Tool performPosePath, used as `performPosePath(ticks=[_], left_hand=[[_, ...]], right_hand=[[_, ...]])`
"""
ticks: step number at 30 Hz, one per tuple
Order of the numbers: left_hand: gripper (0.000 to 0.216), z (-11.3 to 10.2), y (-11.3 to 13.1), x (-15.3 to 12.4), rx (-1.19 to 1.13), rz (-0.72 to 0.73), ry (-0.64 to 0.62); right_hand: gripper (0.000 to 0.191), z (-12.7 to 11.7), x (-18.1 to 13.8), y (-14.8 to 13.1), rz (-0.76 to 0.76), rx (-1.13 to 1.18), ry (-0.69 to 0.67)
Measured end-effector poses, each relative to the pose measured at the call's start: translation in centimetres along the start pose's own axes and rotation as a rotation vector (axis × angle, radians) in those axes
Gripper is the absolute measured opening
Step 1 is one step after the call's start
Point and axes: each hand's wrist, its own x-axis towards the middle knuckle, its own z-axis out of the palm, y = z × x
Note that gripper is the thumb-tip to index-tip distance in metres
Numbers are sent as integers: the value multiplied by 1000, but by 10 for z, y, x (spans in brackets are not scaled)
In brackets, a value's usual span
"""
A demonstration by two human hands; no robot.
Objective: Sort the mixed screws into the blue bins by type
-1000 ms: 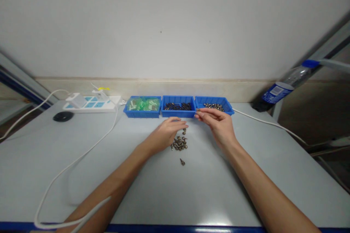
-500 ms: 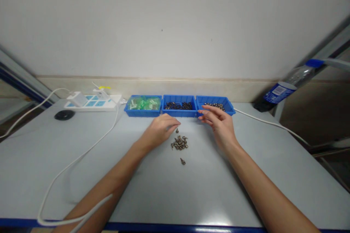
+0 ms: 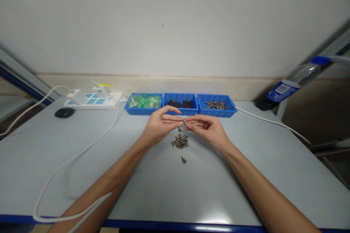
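My left hand (image 3: 162, 123) and my right hand (image 3: 206, 129) meet fingertip to fingertip in front of the blue bins. Between them is a small shiny metal part (image 3: 185, 121), pinched by both thumbs and fingers; its exact shape is too small to make out. The left index finger is raised and curved above the pinch. Just below the fingertips one small screw (image 3: 179, 129) lies on the table. A pile of metal screws with thick collars (image 3: 180, 141) lies nearer me, and a single similar screw (image 3: 183, 160) lies in front of the pile.
Three blue bins line the wall: the left bin (image 3: 142, 111) holds green-tinted plastic bags, the middle bin (image 3: 181, 111) dark screws, the right bin (image 3: 218, 114) shiny metal parts. A power strip (image 3: 109, 105), black disc (image 3: 64, 113), white cable (image 3: 79, 156) and tilted bottle (image 3: 281, 91) stand around.
My right hand has moved from the right bin, leftward and toward me, to join my left hand. A shiny metal part now shows between the fingertips. My left index finger has lifted.
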Motion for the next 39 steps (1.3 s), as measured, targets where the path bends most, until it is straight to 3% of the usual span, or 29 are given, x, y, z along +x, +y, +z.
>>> performPosePath(ticks=[5,8,12,15,18,24,30,35,39], left_hand=[[29,3,-4,-2,48,40,-35],[22,-3,-9,-1,329,186,-74],[16,-15,-18,2,784,456,-267],[15,-20,-26,3,897,523,-345],[13,-20,-29,4,928,528,-341],[20,-19,-24,3,924,571,-302],[11,-11,-13,2,729,570,-117],[9,1,-6,0,396,274,-10],[25,5,-8,-1,174,69,72]], right_hand=[[24,0,0,3,29,64,-27],[20,-2,2,5,4,45,38],[20,-10,7,5,-111,101,312],[20,-18,11,3,-155,174,541],[21,-23,12,1,-129,193,627],[23,-20,11,3,-59,158,534],[20,-18,10,6,-49,109,449],[21,-14,8,6,-71,-37,235],[26,-6,4,6,-39,-58,78]])
